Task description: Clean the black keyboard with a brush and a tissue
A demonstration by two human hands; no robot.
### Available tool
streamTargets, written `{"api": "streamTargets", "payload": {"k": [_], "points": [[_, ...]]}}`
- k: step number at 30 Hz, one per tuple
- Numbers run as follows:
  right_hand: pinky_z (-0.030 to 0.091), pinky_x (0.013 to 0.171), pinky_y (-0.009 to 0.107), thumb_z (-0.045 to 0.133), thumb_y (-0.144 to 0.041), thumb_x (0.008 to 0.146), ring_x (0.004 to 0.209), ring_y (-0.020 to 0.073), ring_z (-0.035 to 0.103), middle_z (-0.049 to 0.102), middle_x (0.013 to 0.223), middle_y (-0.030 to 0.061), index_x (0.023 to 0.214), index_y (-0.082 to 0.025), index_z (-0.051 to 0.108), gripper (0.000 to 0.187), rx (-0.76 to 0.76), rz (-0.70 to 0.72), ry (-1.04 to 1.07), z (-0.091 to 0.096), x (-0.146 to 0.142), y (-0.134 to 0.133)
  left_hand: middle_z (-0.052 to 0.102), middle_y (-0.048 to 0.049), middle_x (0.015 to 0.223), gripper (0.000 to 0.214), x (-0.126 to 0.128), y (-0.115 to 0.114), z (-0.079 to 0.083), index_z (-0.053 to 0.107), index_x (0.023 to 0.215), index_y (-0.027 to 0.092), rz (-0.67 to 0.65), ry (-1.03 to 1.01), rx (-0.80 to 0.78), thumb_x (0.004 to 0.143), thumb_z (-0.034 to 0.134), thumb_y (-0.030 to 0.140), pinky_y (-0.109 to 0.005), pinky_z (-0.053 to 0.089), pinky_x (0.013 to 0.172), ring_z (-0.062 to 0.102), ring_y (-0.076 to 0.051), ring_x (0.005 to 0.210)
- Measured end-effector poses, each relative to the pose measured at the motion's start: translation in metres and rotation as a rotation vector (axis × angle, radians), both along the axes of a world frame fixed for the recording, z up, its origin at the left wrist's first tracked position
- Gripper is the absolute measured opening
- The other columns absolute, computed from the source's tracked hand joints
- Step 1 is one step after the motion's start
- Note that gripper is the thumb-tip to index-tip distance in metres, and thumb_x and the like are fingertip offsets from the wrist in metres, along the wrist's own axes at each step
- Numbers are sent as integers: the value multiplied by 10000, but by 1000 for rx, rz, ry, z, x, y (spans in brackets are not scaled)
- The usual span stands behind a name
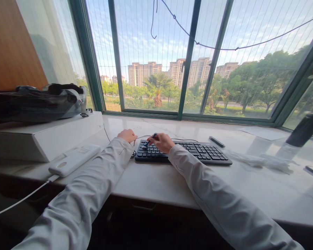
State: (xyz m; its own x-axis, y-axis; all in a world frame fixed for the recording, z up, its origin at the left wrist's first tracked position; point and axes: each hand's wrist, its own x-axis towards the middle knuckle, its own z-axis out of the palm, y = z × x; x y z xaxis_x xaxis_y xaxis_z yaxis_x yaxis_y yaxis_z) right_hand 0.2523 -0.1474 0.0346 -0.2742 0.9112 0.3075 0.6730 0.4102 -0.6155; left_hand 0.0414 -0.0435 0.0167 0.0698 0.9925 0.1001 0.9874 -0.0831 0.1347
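Note:
A black keyboard [198,152] lies flat on the pale marble-patterned counter. Above its left part is my right hand [163,141], its fingers closed around a small dark blue brush [150,139]. The brush is tilted, and its pale head meets the keys near the upper left. Just off the keyboard's far left corner, my left hand [127,135] rests low with fingers curled. A thin black cable [143,136] runs close to its fingertips; whether they grip it is hidden.
On the left, a white box [67,135] carries a dark plastic-wrapped bundle [52,100]. Nearer stands a white power strip-like device [74,160] with a white cord. Right of the keyboard lie a short black stick [216,141], crumpled clear plastic [263,161] and a paper sheet [262,132]. Windows rise behind.

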Motion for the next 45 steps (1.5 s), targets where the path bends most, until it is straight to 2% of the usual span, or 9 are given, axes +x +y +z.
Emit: {"api": "streamTargets", "payload": {"k": [7,18,25,28,33,39,45], "points": [[400,622,208,539,-283,855,715,126,618,737,801,4,916,-186,736,228,-14,-7,-31,8,12,-2,700,-82,894,389,0,0,1,757,821,242,1,3,-5,752,501,527,-272,461,732,620,-219,870],[403,611,209,542,-298,853,727,128,616,735,816,2,918,-204,740,229,-36,61,-169,18,34,-2,695,-92,932,377,0,0,-2,755,814,252,-3,-3,2,751,492,515,-291,465,742,617,-232,886],[408,639,226,536,-293,849,723,134,613,738,832,12,918,-184,738,239,-35,30,-177,22,72,-11,690,-97,944,373,-1,4,-5,746,873,260,2,-23,16,736,509,513,-298,469,727,620,-238,886],[416,636,235,529,-311,851,720,145,621,738,830,19,935,-180,732,255,-34,17,-152,19,90,-12,690,-99,936,368,-2,5,-6,745,862,254,3,-27,11,731,515,509,-297,468,722,621,-237,879],[434,740,258,517,-342,862,828,169,639,736,835,28,945,-175,719,275,-17,28,-85,12,107,-11,691,-106,927,369,-3,6,-6,748,838,243,-5,-24,12,726,511,503,-288,464,722,620,-234,875],[398,632,236,512,-330,852,685,132,601,726,778,6,921,-183,726,268,16,-14,-180,18,113,-15,697,-98,884,359,-3,5,-5,752,801,249,-6,-10,5,732,498,494,-286,461,715,622,-233,866],[387,619,226,534,-337,837,661,124,582,726,754,-2,873,-204,739,247,23,-69,-267,25,126,-17,699,-87,864,355,-2,2,-2,754,803,247,5,8,-12,729,497,481,-274,457,716,627,-221,842]]}}
